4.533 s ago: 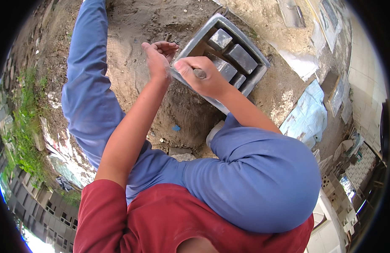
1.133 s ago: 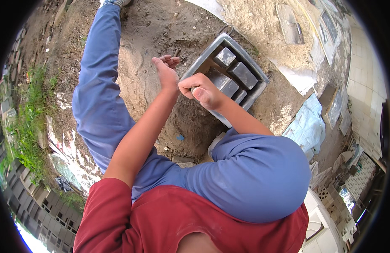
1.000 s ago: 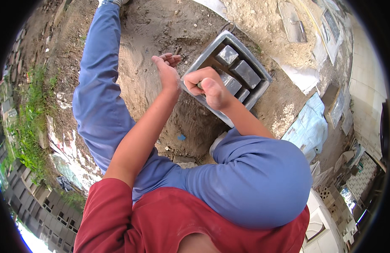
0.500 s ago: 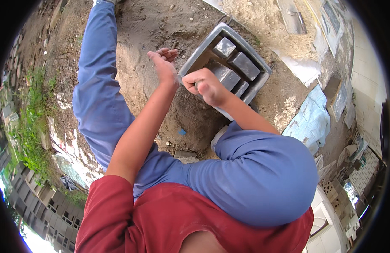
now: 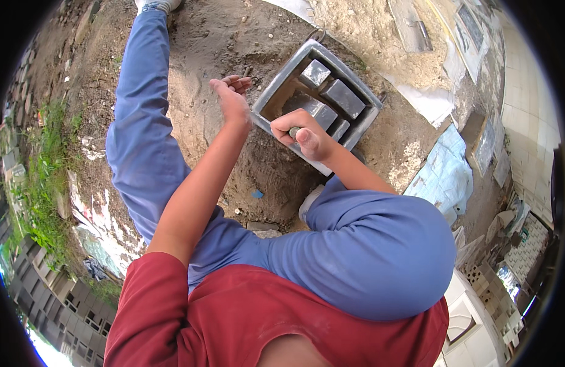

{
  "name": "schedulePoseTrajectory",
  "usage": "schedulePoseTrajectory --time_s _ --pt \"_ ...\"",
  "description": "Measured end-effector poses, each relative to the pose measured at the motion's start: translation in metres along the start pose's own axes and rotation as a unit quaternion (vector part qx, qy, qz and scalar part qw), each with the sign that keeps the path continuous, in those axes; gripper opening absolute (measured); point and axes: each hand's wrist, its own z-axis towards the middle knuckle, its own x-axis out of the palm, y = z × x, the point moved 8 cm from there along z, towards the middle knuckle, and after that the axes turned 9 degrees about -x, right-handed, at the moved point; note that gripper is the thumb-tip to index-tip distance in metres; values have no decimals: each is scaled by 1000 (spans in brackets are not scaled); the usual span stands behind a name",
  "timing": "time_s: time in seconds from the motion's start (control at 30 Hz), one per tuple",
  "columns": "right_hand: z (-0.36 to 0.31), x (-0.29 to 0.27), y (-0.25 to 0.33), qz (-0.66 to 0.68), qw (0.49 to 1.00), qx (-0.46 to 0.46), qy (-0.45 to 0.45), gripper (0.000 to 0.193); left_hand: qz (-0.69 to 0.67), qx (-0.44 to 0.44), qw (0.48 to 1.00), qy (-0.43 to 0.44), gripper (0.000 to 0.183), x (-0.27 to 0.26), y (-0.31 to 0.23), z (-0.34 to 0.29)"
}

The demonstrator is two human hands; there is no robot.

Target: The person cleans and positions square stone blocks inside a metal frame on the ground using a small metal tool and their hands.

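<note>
A grey metal block mould with several rectangular cores stands tilted on the dirt. My right hand is wrapped around a tool handle over the mould's near wall. Only the handle's round end shows; the rest of that tool is hidden under the fist. To the left, my left hand is open, palm turned up and fingers loosely stretched. Its wrist is beside the mould's left corner, and I cannot tell whether they touch.
A wire loop sticks out at the mould's far corner. Pale sand is heaped beyond it, near a metal-bladed tool. On the right are a white sheet and a light-blue sheet. My blue-trousered legs flank the work area.
My right hand has shifted right over the mould and turned, so the handle's end shows more plainly. The whole view has moved slightly; my left hand stays by the mould's left corner.
</note>
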Motion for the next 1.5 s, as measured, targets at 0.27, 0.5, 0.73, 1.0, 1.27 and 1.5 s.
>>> schedulePoseTrajectory --time_s 0.27,0.5,0.73,1.0,1.27,1.5 --pt "-13 -6 -3 4 1000 1 31 94 1 8 1000 6 73 -2 -4 -3" --pt "-19 -4 24 -4 998 14 53 93 8 0 1000 24 71 8 -2 -5" --pt "-17 -12 17 -26 998 50 19 93 16 8 1000 20 71 15 -4 -6" --pt "-26 -14 19 -8 1000 3 27 82 38 11 999 12 70 6 -1 -3" --pt "-21 -33 58 93 993 -66 -37 73 1 15 1000 18 71 4 -1 -5" --pt "-12 -25 53 8 999 -51 3 72 -1 4 1000 14 71 6 0 -4"
